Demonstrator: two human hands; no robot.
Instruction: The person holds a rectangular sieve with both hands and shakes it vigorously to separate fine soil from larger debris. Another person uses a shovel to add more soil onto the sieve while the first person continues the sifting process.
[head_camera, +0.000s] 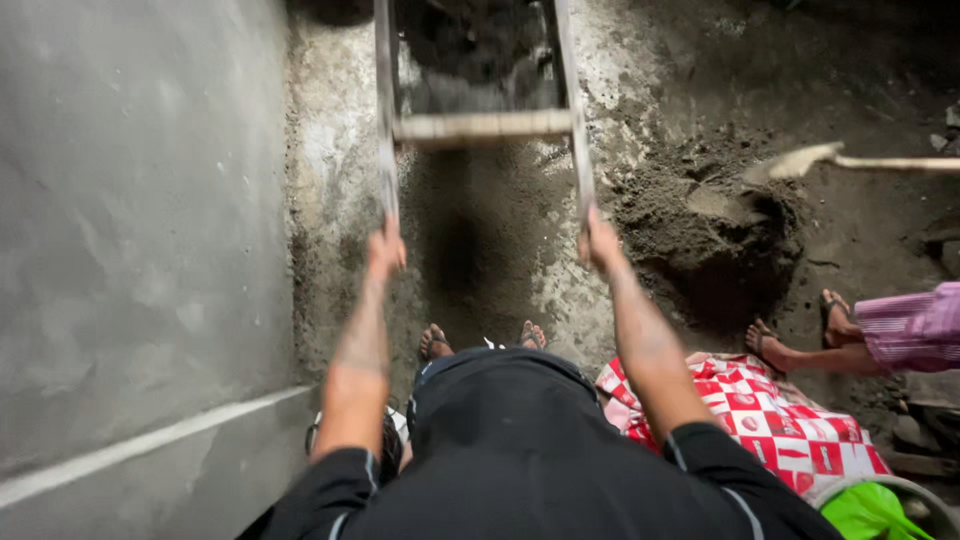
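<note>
A rough grey concrete floor (330, 130), dusted with dark sand, runs beside a smooth grey plastered wall (130, 200). One wooden-framed sieve (480, 125) hangs above the floor's middle strip, loaded with what seems to be dark sand, though its far end is dim. The left hand (385, 250) is clenched round its left rail, the right hand (600, 240) round its right rail. One sand heap (710, 225) lies right of it, one shovel blade (800, 160) over it. Four sandalled feet show; one red-and-white checked sack (770, 410) lies near the floor's lower right corner.
</note>
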